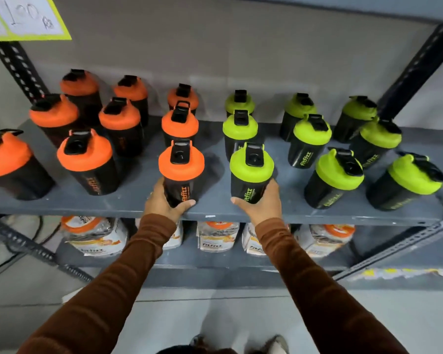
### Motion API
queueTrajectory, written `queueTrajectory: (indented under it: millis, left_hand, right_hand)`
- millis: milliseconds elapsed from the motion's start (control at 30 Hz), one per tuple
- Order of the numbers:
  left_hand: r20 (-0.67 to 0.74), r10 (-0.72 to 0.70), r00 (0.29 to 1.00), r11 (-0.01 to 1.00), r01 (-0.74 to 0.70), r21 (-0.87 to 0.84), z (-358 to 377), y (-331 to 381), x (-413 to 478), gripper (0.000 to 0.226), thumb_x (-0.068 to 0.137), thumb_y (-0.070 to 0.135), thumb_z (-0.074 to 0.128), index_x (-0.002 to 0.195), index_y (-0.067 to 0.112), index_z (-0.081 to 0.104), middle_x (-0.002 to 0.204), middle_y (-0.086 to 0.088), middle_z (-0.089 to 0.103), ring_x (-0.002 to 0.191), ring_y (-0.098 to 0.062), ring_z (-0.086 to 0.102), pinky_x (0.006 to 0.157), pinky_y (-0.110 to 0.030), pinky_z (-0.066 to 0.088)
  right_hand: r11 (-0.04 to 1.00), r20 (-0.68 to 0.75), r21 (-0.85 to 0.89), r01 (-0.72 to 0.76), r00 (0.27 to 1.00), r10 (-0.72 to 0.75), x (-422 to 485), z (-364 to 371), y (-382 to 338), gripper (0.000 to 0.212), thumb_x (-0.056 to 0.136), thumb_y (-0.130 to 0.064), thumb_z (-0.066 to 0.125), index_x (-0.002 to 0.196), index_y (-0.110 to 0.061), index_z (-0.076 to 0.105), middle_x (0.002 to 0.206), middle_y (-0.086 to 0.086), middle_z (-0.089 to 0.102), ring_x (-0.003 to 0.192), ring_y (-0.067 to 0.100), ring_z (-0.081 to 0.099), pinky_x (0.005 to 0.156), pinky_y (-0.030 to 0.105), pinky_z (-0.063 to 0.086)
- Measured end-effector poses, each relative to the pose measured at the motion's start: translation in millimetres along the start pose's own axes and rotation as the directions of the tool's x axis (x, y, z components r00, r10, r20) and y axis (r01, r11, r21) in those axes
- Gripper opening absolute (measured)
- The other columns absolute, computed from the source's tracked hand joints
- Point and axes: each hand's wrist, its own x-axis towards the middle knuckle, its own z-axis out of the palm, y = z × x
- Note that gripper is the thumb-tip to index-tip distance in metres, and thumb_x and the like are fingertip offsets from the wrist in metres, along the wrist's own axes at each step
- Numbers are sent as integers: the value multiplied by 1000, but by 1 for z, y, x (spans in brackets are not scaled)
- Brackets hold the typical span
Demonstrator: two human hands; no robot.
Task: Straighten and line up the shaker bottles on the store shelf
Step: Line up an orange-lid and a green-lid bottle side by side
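Observation:
Black shaker bottles stand on a grey metal shelf (87,204), orange-lidded ones on the left half, green-lidded ones on the right. My left hand (164,203) grips the base of the front orange-lidded bottle (180,169) in the middle. My right hand (260,203) grips the front green-lidded bottle (251,172) beside it. Both bottles stand upright near the shelf's front edge. Behind each runs a straight column of two more bottles. The orange bottles at far left (85,159) sit unevenly; the green ones at right (339,172) lean outward in this wide view.
A lower shelf (164,261) holds white and orange pouches (95,235). Perforated dark uprights (417,70) frame the rack at left and right. A yellow-edged price sign (28,19) hangs at top left. The grey floor and my shoes (274,344) lie below.

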Motion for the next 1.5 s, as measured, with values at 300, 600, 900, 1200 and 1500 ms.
queueTrajectory:
  millis: [300,600,900,1200,1500]
  left_hand:
    - [51,-3,999,999,5,-48,-2,0,0,71,58,27,83,117,15,46,117,-12,62,105,-30,58,93,-36,42]
    - [122,-49,991,998,53,-27,-11,6,-2,69,60,23,83,117,12,46,117,-13,62,105,-30,58,94,-40,45]
    - [187,-112,976,992,122,-40,-16,5,1,70,61,18,83,119,10,44,120,-15,59,108,-30,57,96,-49,44]
    - [260,-133,957,988,148,-40,-22,5,6,65,63,14,81,116,14,44,123,-15,58,110,-31,55,98,-51,42]
    - [254,-139,957,989,148,-14,-23,8,4,67,65,16,80,120,15,42,126,-13,56,112,-30,54,98,-49,42]
  right_hand:
    - [993,88,57,-103,991,98,0,-5,0,96,54,-10,87,131,-15,31,125,5,56,109,16,52,97,28,39]
    - [991,92,43,-129,988,125,0,-8,3,94,50,-17,90,128,-12,37,130,10,56,118,23,53,103,35,42]
    - [989,134,18,-146,981,143,1,-12,3,108,50,-19,90,137,-9,27,139,17,47,127,26,46,107,36,36]
    - [991,154,1,-131,980,129,2,-13,3,106,51,-20,90,136,-9,27,137,17,50,124,27,49,104,36,38]
    - [992,165,3,-127,978,125,3,-13,1,106,51,-20,90,135,-8,28,137,17,50,124,28,49,105,39,40]
